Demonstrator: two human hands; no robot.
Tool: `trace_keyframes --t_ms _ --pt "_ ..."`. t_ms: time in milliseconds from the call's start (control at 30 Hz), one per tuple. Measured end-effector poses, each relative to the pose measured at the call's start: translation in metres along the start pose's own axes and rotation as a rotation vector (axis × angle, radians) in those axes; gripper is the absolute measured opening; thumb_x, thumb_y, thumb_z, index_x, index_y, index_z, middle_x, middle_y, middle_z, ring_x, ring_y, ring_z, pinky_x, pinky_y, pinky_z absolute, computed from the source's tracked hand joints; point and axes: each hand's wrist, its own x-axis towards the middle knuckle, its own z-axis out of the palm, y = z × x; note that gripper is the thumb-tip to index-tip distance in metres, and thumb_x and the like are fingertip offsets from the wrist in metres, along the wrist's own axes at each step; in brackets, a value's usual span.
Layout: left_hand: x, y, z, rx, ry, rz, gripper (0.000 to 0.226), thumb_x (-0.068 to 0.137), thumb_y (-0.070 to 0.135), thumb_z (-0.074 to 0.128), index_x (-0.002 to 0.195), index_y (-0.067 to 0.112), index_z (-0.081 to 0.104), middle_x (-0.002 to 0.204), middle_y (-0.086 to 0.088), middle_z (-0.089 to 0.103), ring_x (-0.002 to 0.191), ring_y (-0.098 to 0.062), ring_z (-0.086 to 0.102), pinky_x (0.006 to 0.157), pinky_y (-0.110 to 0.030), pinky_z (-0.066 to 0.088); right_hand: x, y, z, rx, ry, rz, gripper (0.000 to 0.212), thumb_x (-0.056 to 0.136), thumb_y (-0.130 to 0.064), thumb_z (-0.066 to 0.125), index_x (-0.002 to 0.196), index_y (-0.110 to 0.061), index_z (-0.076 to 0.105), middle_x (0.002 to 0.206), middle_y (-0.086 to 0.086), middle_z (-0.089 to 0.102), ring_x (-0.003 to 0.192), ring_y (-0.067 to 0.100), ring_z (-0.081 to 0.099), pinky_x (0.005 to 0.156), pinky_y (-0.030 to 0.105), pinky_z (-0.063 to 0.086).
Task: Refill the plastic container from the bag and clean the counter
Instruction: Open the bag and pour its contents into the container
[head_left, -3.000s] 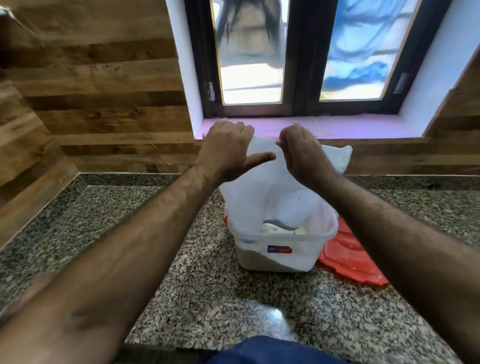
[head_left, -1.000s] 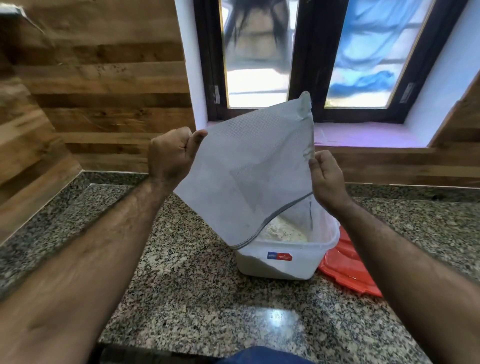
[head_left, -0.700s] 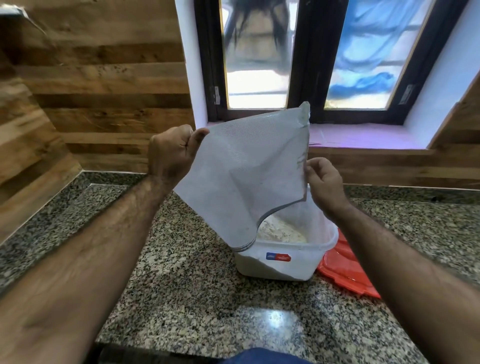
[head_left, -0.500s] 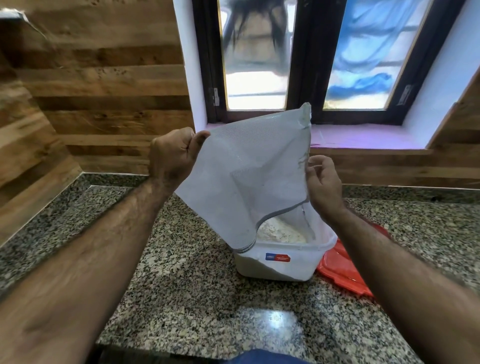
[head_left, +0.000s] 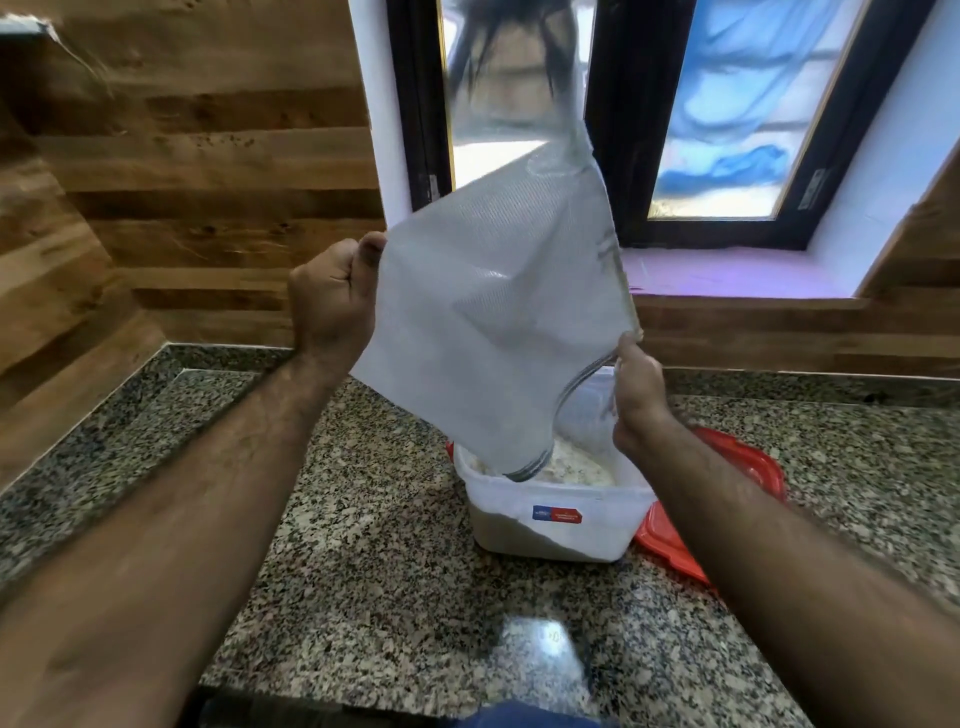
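Left hand (head_left: 332, 301) grips the upended translucent white plastic bag (head_left: 493, 312) by a corner, right hand (head_left: 636, 395) pinches its mouth over the clear rectangular plastic container (head_left: 556, 525); emptying appears nearly complete, counter cleaning pending.

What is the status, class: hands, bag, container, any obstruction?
Left hand and right hand both grip upended white mesh plastic bag. Mouth over clear plastic container, part-filled with pale powder. Red lid beside; nothing blocking.
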Motion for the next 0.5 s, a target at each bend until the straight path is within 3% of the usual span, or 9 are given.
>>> trace_keyframes --t_ms 67,167,233,367,500 --pt "-0.002 -0.003 0.0 -0.056 0.002 -0.076 0.058 0.103 0.059 0.048 0.064 0.017 0.046 0.055 0.001 0.04 0.05 -0.014 0.033 0.049 -0.03 0.024 -0.006 0.0 0.007 0.059 -0.055 0.03 0.036 0.111 -0.051 0.046 0.132 -0.026 0.06 0.123 -0.002 0.068 0.11 0.018 0.062 0.078 0.034 0.045" --pt "-0.009 -0.01 -0.001 -0.111 0.008 -0.152 0.06 0.103 0.061 0.049 0.063 0.017 0.043 0.055 0.0 0.039 0.05 -0.015 0.035 0.048 -0.034 0.026 -0.007 -0.001 0.012 0.074 -0.062 -0.093 0.028 0.111 -0.039 0.052 0.135 -0.026 0.058 0.134 -0.001 0.068 0.125 0.021 0.061 0.1 0.04 0.048" --pt "-0.015 -0.014 -0.003 -0.134 0.0 -0.218 0.058 0.104 0.061 0.05 0.061 0.022 0.041 0.056 0.001 0.041 0.051 -0.015 0.036 0.049 -0.032 0.027 -0.004 -0.005 0.013 0.107 -0.054 -0.145 0.023 0.111 -0.028 0.054 0.133 -0.026 0.059 0.13 0.0 0.07 0.121 0.019 0.063 0.105 0.039 0.049" --pt "-0.034 -0.029 -0.007 -0.153 -0.051 -0.375 0.054 0.109 0.052 0.053 0.062 0.026 0.046 0.054 0.011 0.048 0.049 -0.006 0.041 0.052 -0.025 0.032 0.002 -0.02 0.015 0.076 -0.002 -0.185 0.02 0.111 -0.02 0.054 0.13 -0.021 0.061 0.109 -0.003 0.07 0.093 0.011 0.063 0.079 0.029 0.053" --pt "-0.057 -0.048 -0.009 -0.122 -0.09 -0.482 0.071 0.106 0.062 0.052 0.079 -0.003 0.06 0.065 -0.008 0.057 0.057 -0.018 0.05 0.056 -0.031 0.038 0.003 -0.03 0.022 0.027 -0.011 -0.219 0.018 0.112 -0.027 0.052 0.129 -0.023 0.059 0.116 0.004 0.071 0.091 0.014 0.066 0.063 0.025 0.054"
